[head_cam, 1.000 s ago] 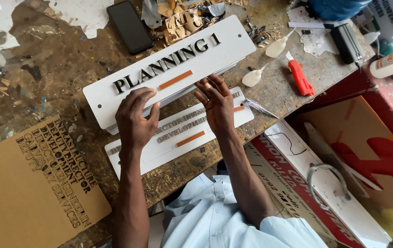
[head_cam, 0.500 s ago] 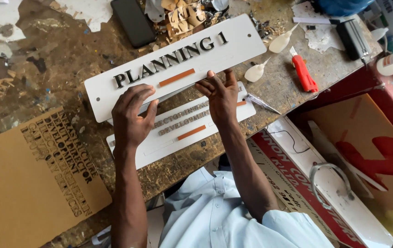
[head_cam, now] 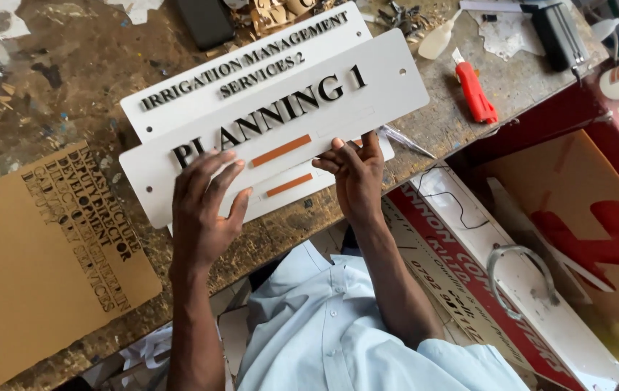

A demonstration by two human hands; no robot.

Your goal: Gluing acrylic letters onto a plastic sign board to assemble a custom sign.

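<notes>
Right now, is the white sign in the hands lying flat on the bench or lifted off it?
Lifted: both hands, left and right, hold the top sign plate tilted above two other plates.

Under both hands, the white sign panel (head_cam: 389,87) is showing a smooth, matt plastic face with glossy black raised letters. Left of the left hand (head_cam: 204,206), the brown cut-out sheet (head_cam: 27,268) is looking like matt cardboard. The counter (head_cam: 78,80) beyond the hands is looking rough, stained and worn.

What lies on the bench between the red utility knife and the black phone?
In the head view, two white sign plates with black lettering lie between the red utility knife and the black phone; both hands hold the front plate.
</notes>
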